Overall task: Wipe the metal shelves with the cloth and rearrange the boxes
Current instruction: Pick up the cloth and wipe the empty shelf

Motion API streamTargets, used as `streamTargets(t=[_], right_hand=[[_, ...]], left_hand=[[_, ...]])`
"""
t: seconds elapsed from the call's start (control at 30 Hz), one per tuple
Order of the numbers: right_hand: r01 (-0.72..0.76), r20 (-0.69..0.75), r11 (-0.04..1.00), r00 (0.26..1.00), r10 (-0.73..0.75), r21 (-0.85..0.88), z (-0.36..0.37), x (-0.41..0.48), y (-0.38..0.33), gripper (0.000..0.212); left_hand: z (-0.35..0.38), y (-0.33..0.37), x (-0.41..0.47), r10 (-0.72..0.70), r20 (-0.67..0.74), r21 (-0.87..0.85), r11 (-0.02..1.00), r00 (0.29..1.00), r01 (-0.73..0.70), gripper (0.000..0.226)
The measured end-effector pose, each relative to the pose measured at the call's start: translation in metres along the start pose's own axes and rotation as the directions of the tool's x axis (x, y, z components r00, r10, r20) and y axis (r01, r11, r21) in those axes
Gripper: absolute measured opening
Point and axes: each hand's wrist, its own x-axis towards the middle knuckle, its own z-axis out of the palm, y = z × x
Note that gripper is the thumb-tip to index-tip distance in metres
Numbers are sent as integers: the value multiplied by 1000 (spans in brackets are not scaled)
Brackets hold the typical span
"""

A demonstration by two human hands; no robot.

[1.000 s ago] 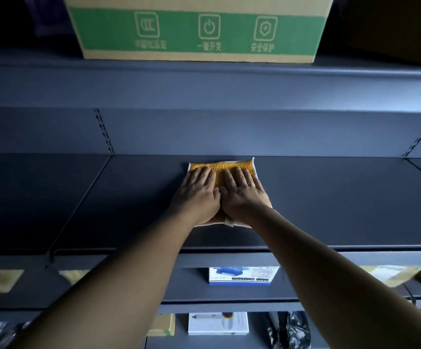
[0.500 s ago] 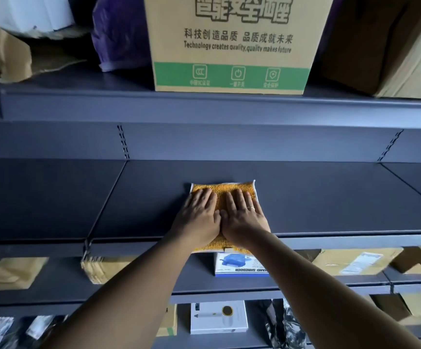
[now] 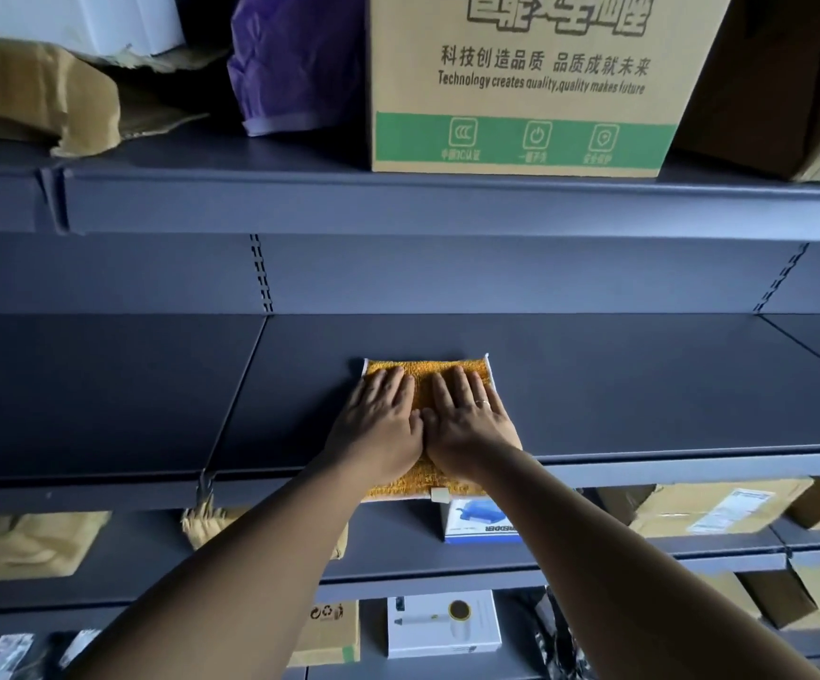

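Note:
A folded orange cloth [image 3: 425, 373] with a white edge lies on the dark grey metal shelf [image 3: 619, 385], its near end hanging over the shelf's front lip. My left hand [image 3: 381, 424] and my right hand [image 3: 469, 424] lie side by side on the cloth, palms down and fingers straight, pressing it onto the shelf. A ring shows on my right hand. On the shelf above stands a tan cardboard box [image 3: 521, 85] with a green band and printed text.
The upper shelf also holds a purple bag [image 3: 295, 61], torn brown cardboard [image 3: 40, 100], a white box [image 3: 79, 17] and a brown box [image 3: 786, 85]. Lower shelves hold a blue-and-white box [image 3: 481, 525], a labelled carton [image 3: 712, 507], a white product box [image 3: 442, 623] and other cartons.
Both hands have drawn the cloth back toward the shelf's front edge, so its near end now overhangs the lip. The view has tilted up, showing more of the upper shelf.

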Motion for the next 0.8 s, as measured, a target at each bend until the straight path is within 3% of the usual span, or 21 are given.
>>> streamTargets(t=[0.47,0.8], right_hand=[[36,-8,999,999,-36,-10,-11,116,18,66],[43,-10,999,999,-43,-9,-15,133,20,66]], left_hand=[[-3,-24,112,-58,13,34,998,998,58,62],[-5,-32,130,-43,39,9,999,998,43,62]])
